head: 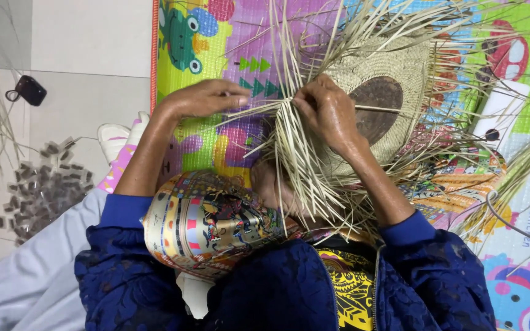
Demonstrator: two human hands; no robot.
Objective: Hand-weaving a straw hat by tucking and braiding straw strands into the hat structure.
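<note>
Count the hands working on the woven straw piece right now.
2: left hand pinching strands at the left edge, right hand gripping straw beside the woven straw piece.

Right hand (329,113) fingertips behind straw strands (295,159)

Both forearms are bare, with deep blue sleeves pushed up near the elbows. The sleeves belong to a dark navy lace-patterned jacket, open over a black top printed in yellow; a multicoloured patterned cloth covers the lap
</note>
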